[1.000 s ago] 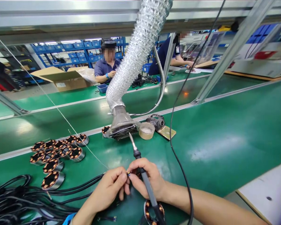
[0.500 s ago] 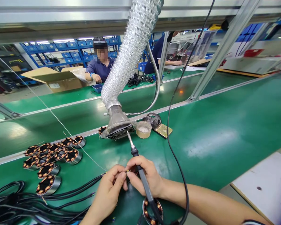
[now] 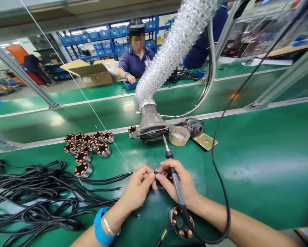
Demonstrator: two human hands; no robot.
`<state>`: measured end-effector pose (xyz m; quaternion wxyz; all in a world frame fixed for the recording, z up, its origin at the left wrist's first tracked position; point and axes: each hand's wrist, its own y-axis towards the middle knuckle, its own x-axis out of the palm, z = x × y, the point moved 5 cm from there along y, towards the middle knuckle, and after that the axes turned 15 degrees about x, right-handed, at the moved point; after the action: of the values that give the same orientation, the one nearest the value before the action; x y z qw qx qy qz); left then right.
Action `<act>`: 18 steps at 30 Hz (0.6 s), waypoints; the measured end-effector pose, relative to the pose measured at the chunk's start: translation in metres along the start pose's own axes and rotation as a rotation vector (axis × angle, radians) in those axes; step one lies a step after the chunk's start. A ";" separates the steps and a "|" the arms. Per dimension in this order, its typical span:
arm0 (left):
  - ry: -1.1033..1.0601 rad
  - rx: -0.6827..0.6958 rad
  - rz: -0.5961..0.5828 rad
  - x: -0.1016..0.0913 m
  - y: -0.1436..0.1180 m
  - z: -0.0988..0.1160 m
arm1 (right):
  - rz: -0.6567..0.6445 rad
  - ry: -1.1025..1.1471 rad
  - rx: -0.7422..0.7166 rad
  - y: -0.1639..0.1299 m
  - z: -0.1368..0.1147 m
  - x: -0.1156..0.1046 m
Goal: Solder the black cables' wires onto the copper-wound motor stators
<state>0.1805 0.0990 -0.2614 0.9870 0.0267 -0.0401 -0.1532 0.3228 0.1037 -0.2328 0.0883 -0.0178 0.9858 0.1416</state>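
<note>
My left hand is closed in a pinch on thin coloured wire ends, which meet the fingertips of my right hand. That hand also grips a soldering iron, its tip pointing up and away toward the fume hood. Fingers partly hide the wires. Below my right wrist lies a motor stator with copper windings, and a black cable with coloured wires beside it. Black cables run up to my left hand from the left.
A pile of black cables covers the bench at left. Several stators stand behind it. Near the hood are a round tub and an iron stand. The iron's cord loops right. A co-worker sits across.
The view has shifted, so the bench and hands sit farther right and higher, with more cables showing. Both hands keep their pinch on the wires, and the iron stays in my right hand.
</note>
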 end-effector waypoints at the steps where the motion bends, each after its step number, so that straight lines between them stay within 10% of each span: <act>1: -0.004 0.003 0.007 -0.001 0.000 -0.001 | -0.006 0.003 -0.002 0.000 0.000 0.000; 18: 0.067 0.016 -0.012 -0.001 0.000 0.005 | -0.013 -0.017 -0.022 -0.002 -0.001 -0.002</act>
<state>0.1790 0.0992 -0.2570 0.9867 0.0399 -0.0080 -0.1577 0.3250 0.1014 -0.2319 0.0974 -0.0239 0.9833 0.1519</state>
